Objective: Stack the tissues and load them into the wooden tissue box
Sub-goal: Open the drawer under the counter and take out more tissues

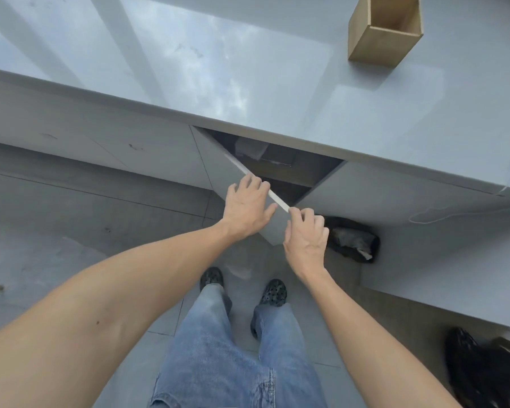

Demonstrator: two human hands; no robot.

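A tall open box [384, 39], tan like cardboard or wood, stands on the glossy grey counter [248, 69] at the far right. No tissues show on the counter. Below the counter's front edge a grey cabinet door [236, 175] is swung partly open. My left hand [246, 209] rests over the door's top edge with fingers curled on it. My right hand [306, 237] pinches the door's outer corner. Inside the cabinet [277, 163] a pale packet and dark items lie in shadow, too dim to name.
My jeans and dark shoes [273, 293] stand on the grey tiled floor just behind the door. A dark bag [354, 240] sits on the floor right of the door. Another dark bag [483, 372] lies at the lower right. A white cord [454, 214] hangs on the right cabinet front.
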